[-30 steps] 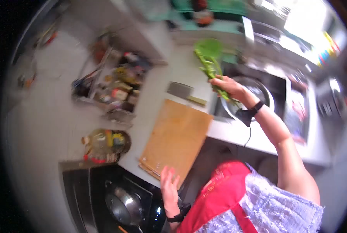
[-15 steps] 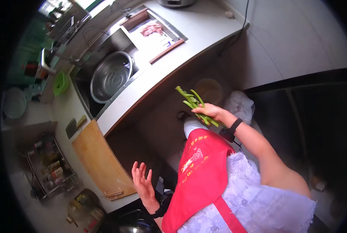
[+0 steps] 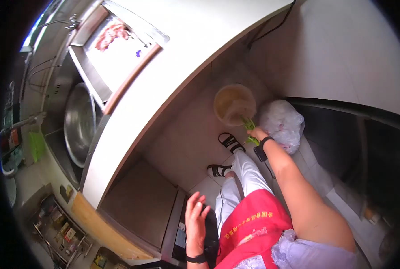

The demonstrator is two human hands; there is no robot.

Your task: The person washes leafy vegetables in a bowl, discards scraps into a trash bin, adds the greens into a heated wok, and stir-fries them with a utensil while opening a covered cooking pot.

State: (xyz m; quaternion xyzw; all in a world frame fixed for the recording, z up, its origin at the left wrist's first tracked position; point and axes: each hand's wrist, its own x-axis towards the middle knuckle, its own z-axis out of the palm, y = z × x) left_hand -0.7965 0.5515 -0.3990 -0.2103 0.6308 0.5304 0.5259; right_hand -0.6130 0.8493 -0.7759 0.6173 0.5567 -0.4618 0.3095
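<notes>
The right hand (image 3: 257,133) reached out low over the floor (image 3: 177,143), its fingers closed round a bunch of green stalks (image 3: 248,123). The far tips of the stalks overlapped the near rim of a round bucket (image 3: 235,105) in view; whether they touched it or hung above it could not be told. A stuffed, whitish plastic bag (image 3: 283,125) stood just beside the bucket on the right, near the right forearm, so there was little room on that side. To the left of the bucket, bare floor ran to the shade under the counter (image 3: 182,40), whose long curved front edge lay well apart from the hand.

The left hand (image 3: 196,219) was raised and held nothing, its fingers loosely spread and slightly bent, with open space around them. Two dark sandals (image 3: 230,141) on the person's feet stood below the bucket, apart from it. Up on the counter, a metal basin (image 3: 80,125) sat in the sink (image 3: 59,145), and a wooden board (image 3: 101,226) lay along the front edge. Pinkish meat (image 3: 111,36) lay in a brown-edged recess (image 3: 97,58).
</notes>
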